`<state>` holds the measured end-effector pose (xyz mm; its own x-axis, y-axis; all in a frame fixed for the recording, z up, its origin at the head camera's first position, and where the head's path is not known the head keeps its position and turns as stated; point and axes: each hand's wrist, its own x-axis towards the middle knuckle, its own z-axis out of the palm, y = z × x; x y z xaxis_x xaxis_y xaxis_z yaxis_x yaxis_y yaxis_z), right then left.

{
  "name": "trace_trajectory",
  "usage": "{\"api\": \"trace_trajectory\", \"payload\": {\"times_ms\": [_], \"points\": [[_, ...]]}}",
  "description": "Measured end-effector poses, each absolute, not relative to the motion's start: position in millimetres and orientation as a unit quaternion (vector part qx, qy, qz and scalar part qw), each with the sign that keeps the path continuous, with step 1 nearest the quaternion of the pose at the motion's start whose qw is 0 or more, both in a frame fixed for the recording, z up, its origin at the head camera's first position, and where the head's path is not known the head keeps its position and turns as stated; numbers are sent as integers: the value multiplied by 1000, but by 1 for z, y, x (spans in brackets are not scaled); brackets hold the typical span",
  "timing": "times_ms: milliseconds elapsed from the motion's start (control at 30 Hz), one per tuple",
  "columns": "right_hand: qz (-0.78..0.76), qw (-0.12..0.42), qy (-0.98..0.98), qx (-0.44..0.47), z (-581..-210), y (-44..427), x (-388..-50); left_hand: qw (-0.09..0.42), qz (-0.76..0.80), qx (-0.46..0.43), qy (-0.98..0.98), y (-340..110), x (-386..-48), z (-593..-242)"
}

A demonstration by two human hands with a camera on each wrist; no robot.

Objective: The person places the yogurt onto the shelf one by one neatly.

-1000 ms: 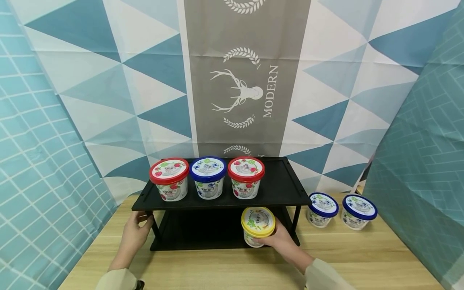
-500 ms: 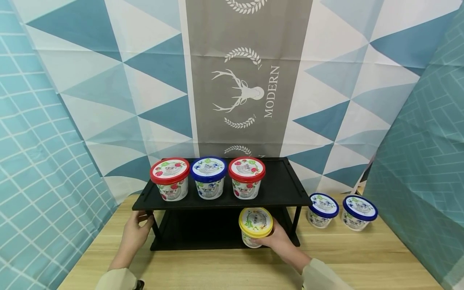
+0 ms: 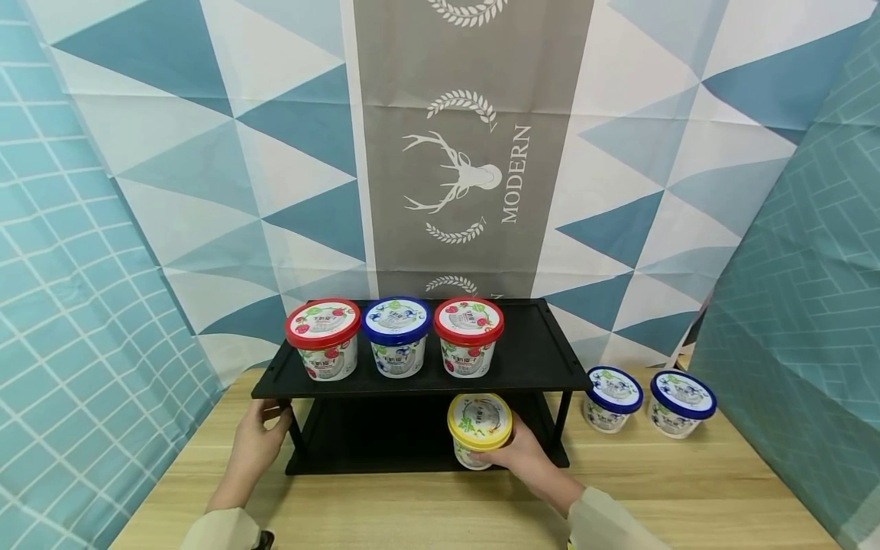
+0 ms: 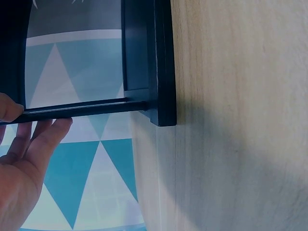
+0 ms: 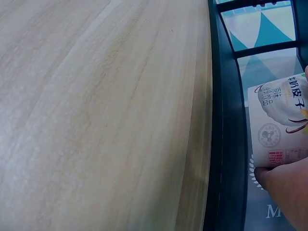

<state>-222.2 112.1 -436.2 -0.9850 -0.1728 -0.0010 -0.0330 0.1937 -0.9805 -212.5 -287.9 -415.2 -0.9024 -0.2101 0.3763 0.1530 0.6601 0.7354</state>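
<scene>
My right hand [image 3: 524, 457] grips a yogurt tub with a yellow lid [image 3: 479, 422] from its right side, at the front of the black two-tier rack's lower shelf [image 3: 385, 439]. The right wrist view catches only part of this white printed tub [image 5: 276, 130], with a thumb against it. Over at the rack's left end, my left hand [image 3: 257, 443] holds the front leg [image 4: 86, 110] close under the upper shelf [image 3: 529, 347], thumb on one side and fingers on the other. Whether the yellow-lidded tub touches the lower shelf, I cannot tell.
Along the upper shelf stand a red-lidded tub [image 3: 323, 340], a blue-lidded tub [image 3: 396, 336] and another red-lidded tub [image 3: 468, 336]. To the rack's right, two blue-lidded tubs [image 3: 613, 399] stand on the wooden table [image 3: 385, 512]. Patterned cloth [image 3: 467, 153] hangs behind.
The yellow-lidded tub has shifted a little to the left with my right hand, and its lid print has turned. My left hand stays on the rack leg.
</scene>
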Motion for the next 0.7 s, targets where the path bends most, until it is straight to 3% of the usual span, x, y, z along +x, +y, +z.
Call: {"api": "trace_trajectory", "payload": {"times_ms": [700], "points": [[-632,69,768,-77,-435,101,-225,221,-416,16,-882,-289,-214,-416]]}}
